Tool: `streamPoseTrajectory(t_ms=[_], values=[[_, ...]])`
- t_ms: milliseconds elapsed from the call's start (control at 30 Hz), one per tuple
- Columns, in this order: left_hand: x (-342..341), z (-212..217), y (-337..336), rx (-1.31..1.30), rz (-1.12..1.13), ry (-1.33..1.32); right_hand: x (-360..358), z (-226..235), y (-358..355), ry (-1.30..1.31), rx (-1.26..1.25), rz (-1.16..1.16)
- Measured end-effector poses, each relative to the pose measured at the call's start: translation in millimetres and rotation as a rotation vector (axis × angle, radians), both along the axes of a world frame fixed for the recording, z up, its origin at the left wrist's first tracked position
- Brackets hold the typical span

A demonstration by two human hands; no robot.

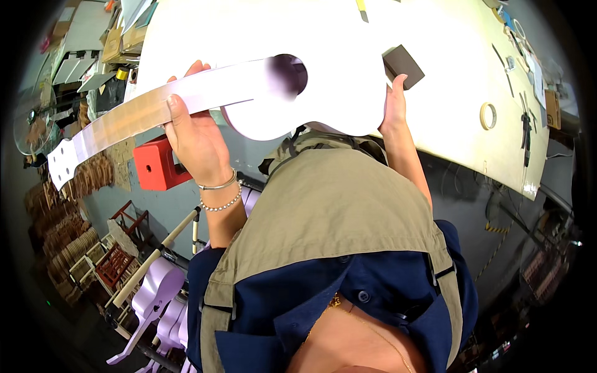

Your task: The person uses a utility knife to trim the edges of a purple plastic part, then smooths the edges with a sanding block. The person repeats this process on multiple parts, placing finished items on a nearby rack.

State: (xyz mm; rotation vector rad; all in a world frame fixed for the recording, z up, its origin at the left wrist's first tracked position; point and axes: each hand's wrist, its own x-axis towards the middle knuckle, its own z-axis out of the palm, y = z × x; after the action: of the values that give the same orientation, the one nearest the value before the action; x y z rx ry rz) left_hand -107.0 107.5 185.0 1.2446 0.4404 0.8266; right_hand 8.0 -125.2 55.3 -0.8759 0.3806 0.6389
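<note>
A pale lilac, unstrung ukulele (348,93) lies across in front of me, its body to the right and its headstock with peg holes at the far left. My left hand (196,133) is wrapped round the neck, thumb on the fretboard side and fingertips showing beyond. My right hand (395,109) holds the lower end of the body, its thumb up along the edge and its other fingers hidden. Right by that thumb is a dark grey block (404,67); whether the thumb touches it, I cannot tell. The body's outline is washed out by glare.
The pale worktable (454,112) bears a tape roll (488,116) and several thin tools at the right. Under the neck stands a red block-shaped fixture (163,165). Lilac ukulele bodies (158,286) hang on a rack at lower left. Boxes (121,43) stand at upper left.
</note>
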Motion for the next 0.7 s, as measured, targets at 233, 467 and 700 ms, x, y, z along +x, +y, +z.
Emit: streamPoseTrajectory(t_ms=[233,467,700], values=[[0.1,17.1,0.4,0.102,-0.004,-0.003,5.9,11.6,-3.6,-0.100,-0.018,0.075],[-2.2,5.6,16.3,0.027,0.020,0.011,9.8,37.4,-2.3,-0.118,-0.126,0.123],[5.4,8.2,8.6,0.018,0.007,-0.012,9.8,22.7,2.9,-0.076,-0.068,0.079]])
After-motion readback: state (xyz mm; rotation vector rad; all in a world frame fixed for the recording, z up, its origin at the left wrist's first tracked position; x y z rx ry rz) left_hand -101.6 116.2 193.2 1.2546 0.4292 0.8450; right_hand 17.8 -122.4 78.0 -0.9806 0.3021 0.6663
